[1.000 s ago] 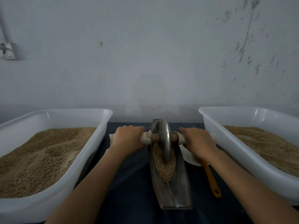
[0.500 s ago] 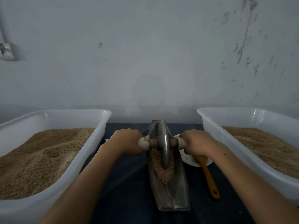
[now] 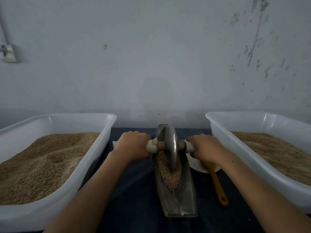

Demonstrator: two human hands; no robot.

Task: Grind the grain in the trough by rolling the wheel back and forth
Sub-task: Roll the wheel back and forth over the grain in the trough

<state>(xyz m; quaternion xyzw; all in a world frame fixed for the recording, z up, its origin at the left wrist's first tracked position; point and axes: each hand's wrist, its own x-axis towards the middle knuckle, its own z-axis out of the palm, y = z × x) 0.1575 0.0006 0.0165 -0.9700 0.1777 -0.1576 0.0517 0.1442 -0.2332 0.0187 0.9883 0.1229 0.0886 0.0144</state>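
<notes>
Dim, flat, bluish light with no clear source. A faint soft shadow lies on the wall (image 3: 156, 91) at 12 o'clock. Wide-angle bending curves the tub (image 3: 55, 118) rims at 9 and 3 o'clock. Slight softness throughout; no glare.

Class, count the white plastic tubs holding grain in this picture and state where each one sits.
2. One white tub sits on the left of the trough, beside the left hand; the other tub sits on the right, beside the right hand. Both are cut off by the frame edges.
</notes>
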